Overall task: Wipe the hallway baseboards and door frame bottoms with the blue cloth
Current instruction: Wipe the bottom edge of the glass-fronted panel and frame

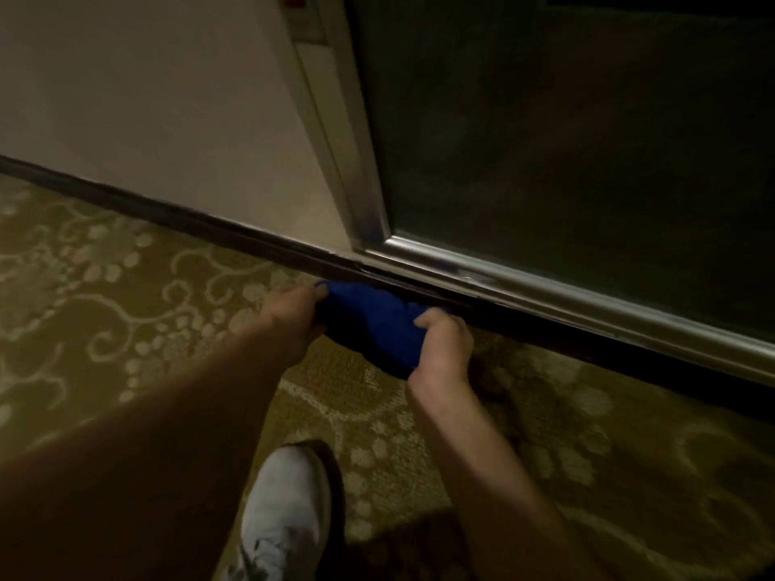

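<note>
**Both hands hold the blue cloth low against the dark baseboard**

The left hand (293,312) reaches down from the 7 o'clock corner on a long, straight forearm, its fingers curled over the left end of the blue cloth (377,325) and the thumb laid along the top edge. The right hand (442,345) comes up from 5 o'clock with the wrist bent, knuckles up, fingers clamped round the cloth's right end. The two hands sit close together, with a span of cloth bunched between them.

The cloth is a deep, saturated blue, rumpled and folded on itself, its lower edge drooping in shadow towards the carpet (126,287). Its upper edge lies against the baseboard (188,218), a dark strip running from 9 o'clock down to 4 o'clock, just below the corner where the metal door frame (369,203) meets its bottom rail (545,291).

The pale wall (146,98) fills 11 o'clock, and the dark door panel (587,140) fills 1 to 3 o'clock. The carpet is olive with a pale scroll pattern. A white shoe (285,509) stands at 6 o'clock.
</note>
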### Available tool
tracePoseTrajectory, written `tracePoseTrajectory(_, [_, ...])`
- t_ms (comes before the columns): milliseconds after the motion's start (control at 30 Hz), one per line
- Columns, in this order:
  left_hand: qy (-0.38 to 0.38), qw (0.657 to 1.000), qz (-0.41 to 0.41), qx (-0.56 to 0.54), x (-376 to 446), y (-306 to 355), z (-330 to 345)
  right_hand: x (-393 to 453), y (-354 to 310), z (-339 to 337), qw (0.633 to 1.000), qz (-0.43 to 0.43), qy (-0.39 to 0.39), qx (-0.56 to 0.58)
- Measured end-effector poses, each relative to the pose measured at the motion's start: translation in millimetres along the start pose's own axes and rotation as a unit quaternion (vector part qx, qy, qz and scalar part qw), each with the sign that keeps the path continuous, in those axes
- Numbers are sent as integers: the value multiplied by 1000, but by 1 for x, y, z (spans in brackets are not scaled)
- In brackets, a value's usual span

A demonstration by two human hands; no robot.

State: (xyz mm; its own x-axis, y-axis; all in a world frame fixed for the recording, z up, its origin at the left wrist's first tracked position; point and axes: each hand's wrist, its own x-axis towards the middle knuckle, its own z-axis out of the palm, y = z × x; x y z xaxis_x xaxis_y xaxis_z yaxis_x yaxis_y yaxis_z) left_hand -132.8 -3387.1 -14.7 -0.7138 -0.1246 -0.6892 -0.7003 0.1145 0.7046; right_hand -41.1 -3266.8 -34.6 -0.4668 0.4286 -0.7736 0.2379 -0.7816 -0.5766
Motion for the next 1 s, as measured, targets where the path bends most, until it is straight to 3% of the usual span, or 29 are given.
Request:
tracePoseTrajectory(300, [81, 988, -2, -130, 93, 13, -37, 21, 57, 78, 997, 65, 15, -29])
tracePoseTrajectory(400, [48, 990, 31, -129, 98, 24, -36, 19, 58, 107, 996, 64, 48, 31])
tracePoseTrajectory(500, [-27, 991, 84, -105, 95, 13, -20, 21, 59, 100, 996, 7, 89, 28])
tracePoseTrajectory(600, [-44, 985, 66, -154, 87, -3, -8, 29, 57, 76, 997, 4, 58, 46])
tracePoseTrajectory(700, [-23, 991, 61, -117, 89, -5, 4, 28, 53, 48, 998, 15, 31, 43])
tracePoseTrajectory(800, [47, 992, 75, -90, 83, 0, 25, 25, 43, 26, 999, 2, 34, 25])
tracePoseTrajectory(900, [129, 986, 105, -6, 57, -12, 54, 21, 26, 12, 995, -40, 95, -2])
tracePoseTrajectory(1000, [73, 985, 144, 55, 26, -30, 80, 21, -5, -11, 980, -66, 185, 17])
